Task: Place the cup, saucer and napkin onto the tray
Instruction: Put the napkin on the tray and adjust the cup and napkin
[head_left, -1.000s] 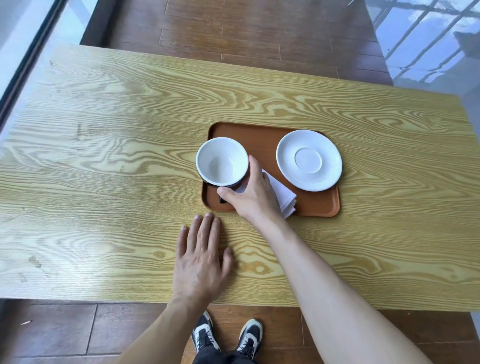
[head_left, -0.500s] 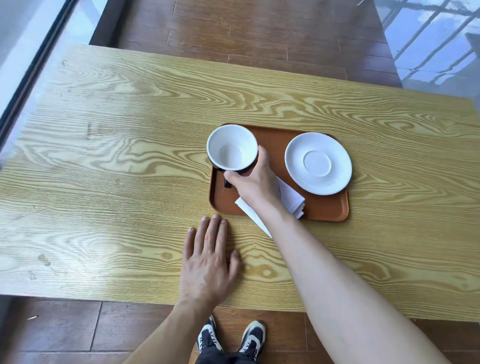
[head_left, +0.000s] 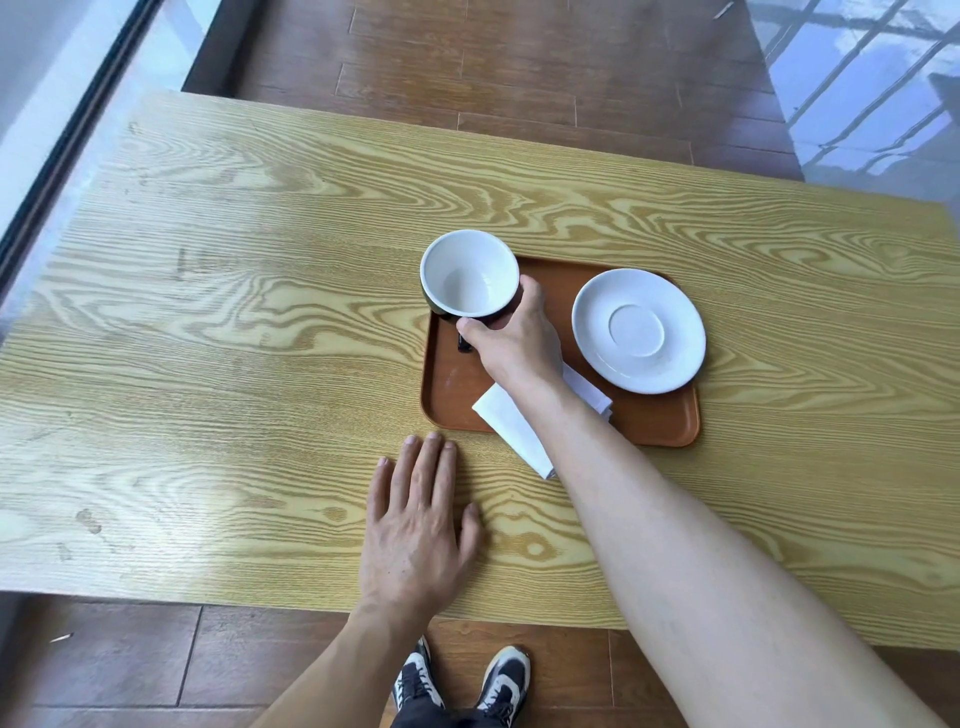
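A brown tray (head_left: 660, 423) lies on the wooden table (head_left: 234, 338). My right hand (head_left: 514, 343) grips a cup (head_left: 469, 273), dark outside and white inside, held over the tray's far left corner. Its dark handle pokes out below my thumb. The white saucer (head_left: 639, 330) rests on the tray's right side. A folded white napkin (head_left: 511, 428) lies under my right wrist, half on the tray, its near corner hanging over the tray's front rim onto the table. My left hand (head_left: 418, 530) lies flat on the table, fingers spread, just in front of the tray.
The table's near edge runs just below my left hand, with my shoes (head_left: 462, 680) on the brown wooden floor beneath. A window frame (head_left: 67, 150) borders the left side and a glass surface (head_left: 857, 78) lies at the far right.
My right hand has carried the cup farther away, toward the tray's far left corner, uncovering more of the napkin. My left hand has stayed flat on the table.
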